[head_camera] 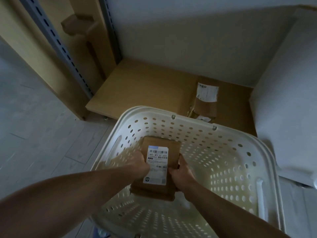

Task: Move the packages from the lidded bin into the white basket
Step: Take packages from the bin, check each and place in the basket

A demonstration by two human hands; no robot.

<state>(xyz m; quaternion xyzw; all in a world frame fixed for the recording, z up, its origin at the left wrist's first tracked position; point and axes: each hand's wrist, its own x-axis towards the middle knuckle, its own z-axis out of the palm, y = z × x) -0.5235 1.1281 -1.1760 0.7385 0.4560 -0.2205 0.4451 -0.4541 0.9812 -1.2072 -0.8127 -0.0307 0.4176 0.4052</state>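
Basket: white basket (228,134) – rigid plastic, rounded-square rim, walls and floor pierced with oval holes; it stands on the floor against the shelf.
Shelf: low wooden shelf board (137,86), smooth and matt; a second brown package (205,100) with a white label lies flat on it, beyond the basket's far rim.
Package: flat brown paper package (159,169), oblong, white barcode label on top – held inside the basket, long axis running away from the person.
Left hand: left hand (139,163) grips the left edge, fingers curled under.
Right hand: right hand (181,170) grips the right edge, thumb on top.
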